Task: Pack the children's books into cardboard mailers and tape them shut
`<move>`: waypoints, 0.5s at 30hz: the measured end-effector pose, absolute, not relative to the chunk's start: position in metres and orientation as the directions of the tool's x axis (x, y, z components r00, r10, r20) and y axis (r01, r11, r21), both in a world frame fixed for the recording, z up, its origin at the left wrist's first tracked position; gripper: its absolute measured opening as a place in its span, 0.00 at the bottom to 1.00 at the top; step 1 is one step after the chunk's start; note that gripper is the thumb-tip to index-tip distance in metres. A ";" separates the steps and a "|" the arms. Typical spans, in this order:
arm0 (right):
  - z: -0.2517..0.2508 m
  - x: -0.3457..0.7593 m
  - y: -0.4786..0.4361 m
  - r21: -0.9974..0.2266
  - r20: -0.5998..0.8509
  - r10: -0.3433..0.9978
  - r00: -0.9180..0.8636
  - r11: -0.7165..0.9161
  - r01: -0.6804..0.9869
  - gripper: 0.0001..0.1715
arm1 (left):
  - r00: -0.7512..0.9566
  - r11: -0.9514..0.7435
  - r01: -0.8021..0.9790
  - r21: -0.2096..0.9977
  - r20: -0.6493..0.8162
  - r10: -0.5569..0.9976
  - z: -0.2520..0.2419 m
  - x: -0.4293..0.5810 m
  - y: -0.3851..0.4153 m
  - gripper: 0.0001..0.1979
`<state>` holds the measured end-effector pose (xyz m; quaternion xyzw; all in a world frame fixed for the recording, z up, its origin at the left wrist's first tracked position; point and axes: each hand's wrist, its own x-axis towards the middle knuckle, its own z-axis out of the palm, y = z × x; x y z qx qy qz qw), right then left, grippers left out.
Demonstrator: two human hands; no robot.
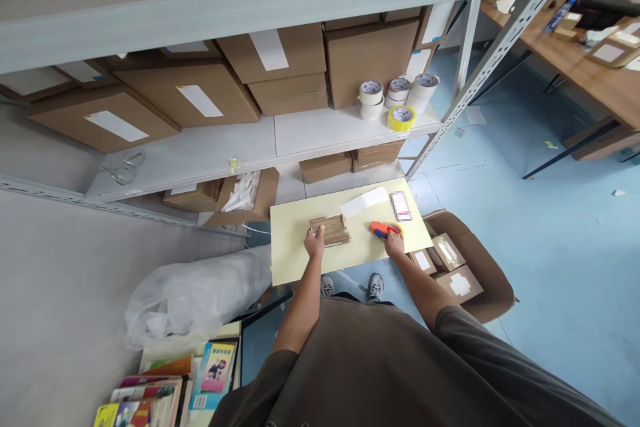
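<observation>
A small brown parcel (331, 229) wrapped in shiny tape lies on a pale yellow table (295, 257). My left hand (315, 241) is closed on the parcel's left end. My right hand (393, 240) grips an orange and blue tape dispenser (383, 229) just to the parcel's right, resting on the table. A white envelope (365, 201) and a small labelled packet (401, 205) lie beyond the dispenser.
An open cardboard box (480, 267) with small labelled packages stands to the right of the table. A shelf (300, 137) ahead holds cardboard boxes and tape rolls (397, 99). A plastic bag (195, 293) and books (170, 387) lie at left. A wooden desk (590, 73) stands far right.
</observation>
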<state>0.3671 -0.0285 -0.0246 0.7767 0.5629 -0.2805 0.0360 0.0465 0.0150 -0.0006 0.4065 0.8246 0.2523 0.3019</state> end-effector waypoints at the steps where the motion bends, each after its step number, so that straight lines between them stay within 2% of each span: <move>1: -0.025 0.368 -0.028 -0.257 -0.496 0.844 0.204 -0.367 0.894 0.25 | -0.492 0.550 0.519 0.654 -0.297 0.818 -0.001 0.046 0.015 0.19; 3: -0.022 0.369 -0.027 -0.249 -0.522 0.828 0.206 -0.379 0.891 0.25 | -0.499 0.559 0.522 0.644 -0.301 0.813 -0.001 0.046 0.016 0.20; 6: -0.006 0.362 -0.022 -0.250 -0.483 0.835 0.264 -0.420 0.872 0.25 | -0.495 0.548 0.523 0.653 -0.290 0.819 -0.001 0.046 0.016 0.20; 9: 0.015 0.337 -0.014 -0.421 -0.450 0.867 0.212 -0.416 0.806 0.26 | -0.493 0.551 0.510 0.661 -0.300 0.817 0.000 0.046 0.016 0.19; 12: 0.033 0.295 -0.007 -0.650 -0.483 0.875 -0.023 -0.341 0.679 0.29 | -0.477 0.555 0.493 0.670 -0.326 0.816 0.001 0.045 0.016 0.20; 15: 0.041 0.253 -0.005 -0.703 -0.526 0.837 -0.149 -0.330 0.630 0.30 | -0.446 0.558 0.481 0.676 -0.360 0.820 -0.001 0.041 0.017 0.22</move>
